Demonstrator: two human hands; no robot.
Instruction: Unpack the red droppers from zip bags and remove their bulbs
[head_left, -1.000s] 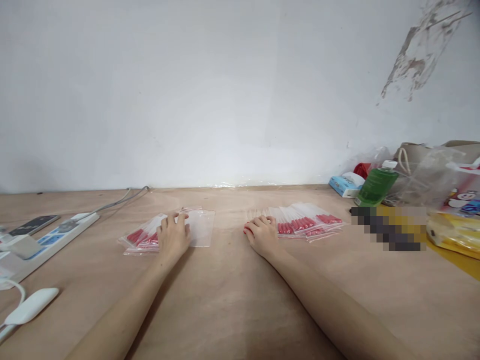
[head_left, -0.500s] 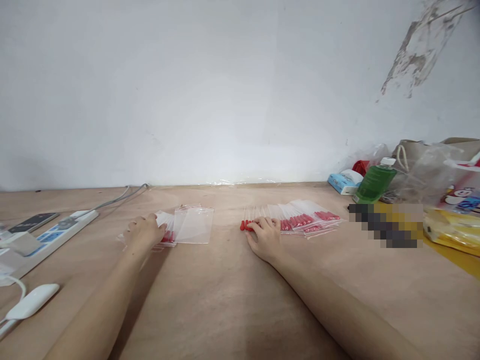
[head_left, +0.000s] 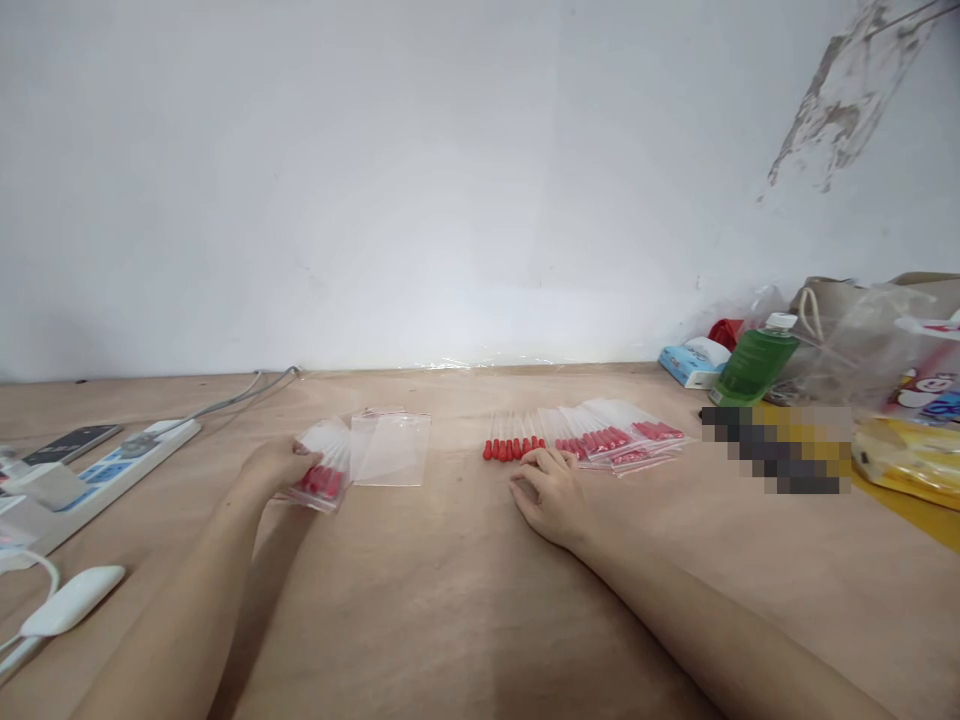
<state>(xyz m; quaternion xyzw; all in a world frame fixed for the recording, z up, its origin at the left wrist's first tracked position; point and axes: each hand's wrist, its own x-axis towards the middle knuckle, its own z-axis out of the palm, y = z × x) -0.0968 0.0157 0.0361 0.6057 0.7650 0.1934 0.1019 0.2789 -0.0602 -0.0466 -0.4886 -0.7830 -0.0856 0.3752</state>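
My left hand is closed on the edge of a clear zip bag of droppers with red bulbs, the bag tilted on the left side of the table. Beside it lie flat clear zip bags with nothing visible inside. A row of loose droppers, thin clear tubes with red bulbs towards me, lies right of the middle. My right hand rests just in front of the row's right end, fingers bent and thumb apart, nothing visible in it. Further right, filled zip bags of red-bulbed droppers overlap in a fanned pile.
At the left are a power strip, a dark phone and a white plug-like device on a cable. Tissues, a green bottle, plastic bags and yellow packaging stand at the right. A wall closes the back.
The dropper bag at my left hand has come more into view, its bulb end nearer me. My right hand has drawn back and slightly right, uncovering more of the dropper row.
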